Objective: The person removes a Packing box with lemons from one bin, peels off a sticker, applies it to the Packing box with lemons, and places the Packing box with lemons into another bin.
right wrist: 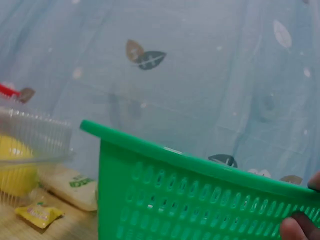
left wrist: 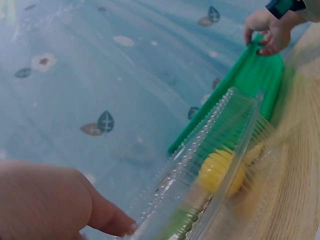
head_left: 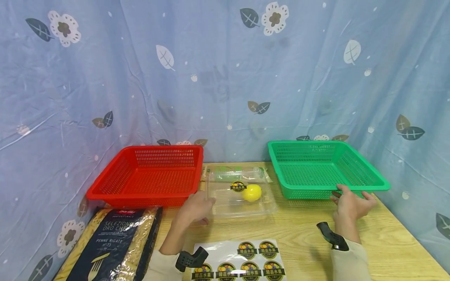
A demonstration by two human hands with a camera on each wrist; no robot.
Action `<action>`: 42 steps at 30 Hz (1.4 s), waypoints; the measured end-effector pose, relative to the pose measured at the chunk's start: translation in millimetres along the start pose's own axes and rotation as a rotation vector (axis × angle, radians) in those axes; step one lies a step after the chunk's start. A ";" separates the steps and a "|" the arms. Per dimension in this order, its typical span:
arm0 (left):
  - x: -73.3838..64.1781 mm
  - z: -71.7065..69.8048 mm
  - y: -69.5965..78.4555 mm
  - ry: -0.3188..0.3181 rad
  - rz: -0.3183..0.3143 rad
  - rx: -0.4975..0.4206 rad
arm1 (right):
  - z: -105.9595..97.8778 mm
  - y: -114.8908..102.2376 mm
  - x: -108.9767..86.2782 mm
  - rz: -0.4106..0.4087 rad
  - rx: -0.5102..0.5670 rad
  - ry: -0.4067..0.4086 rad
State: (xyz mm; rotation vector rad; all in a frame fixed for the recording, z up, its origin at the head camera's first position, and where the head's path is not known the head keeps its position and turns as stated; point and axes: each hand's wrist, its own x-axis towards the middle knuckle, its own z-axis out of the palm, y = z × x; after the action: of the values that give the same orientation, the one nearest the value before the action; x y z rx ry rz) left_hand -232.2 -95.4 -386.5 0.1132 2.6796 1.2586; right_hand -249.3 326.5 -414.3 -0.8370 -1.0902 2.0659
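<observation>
In the head view, a clear plastic clamshell box (head_left: 225, 208) sits at mid table with a lemon (head_left: 252, 192) inside and a round black-and-gold sticker (head_left: 238, 186) on its lid. My left hand (head_left: 197, 207) holds the box by its left edge; the left wrist view has the thumb (left wrist: 112, 220) at that edge, the other fingers mostly hidden. On the right, my right hand (head_left: 351, 203) grips the front rim of a green perforated basket (head_left: 288, 191). Fingers (right wrist: 295, 230) press its outer wall in the right wrist view.
Left of the box stands a red basket (head_left: 144, 201). A penne pasta bag (head_left: 112, 242) lies in front of it. A sticker sheet (head_left: 228, 249) is at the front. Behind the box lies a pale green-printed packet (head_left: 268, 177); a small yellow packet (right wrist: 40, 215) lies near the green basket.
</observation>
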 end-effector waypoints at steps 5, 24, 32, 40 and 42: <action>2.7 1.8 -3.5 -0.044 -0.009 -0.171 | -2.5 -5.6 2.3 0.102 0.071 -0.019; 4.8 -1.2 -2.6 -0.070 -0.025 -0.467 | -14.1 -14.4 3.5 0.104 0.139 -0.020; 4.8 5.0 -1.3 0.071 0.007 -0.502 | -14.7 -10.8 0.7 0.083 0.111 -0.040; -2.0 -3.0 10.4 0.139 0.036 -0.607 | -15.7 -11.8 -0.5 0.074 0.112 -0.049; -2.9 -4.9 13.8 0.152 0.044 -0.620 | -16.1 -12.3 -0.2 0.075 0.113 -0.053</action>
State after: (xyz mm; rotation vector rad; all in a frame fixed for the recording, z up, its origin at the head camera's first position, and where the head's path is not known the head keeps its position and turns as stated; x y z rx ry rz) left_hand -230.4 -90.7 -372.4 -0.0102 2.2709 2.1125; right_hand -233.7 339.0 -410.9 -0.7824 -0.9725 2.2013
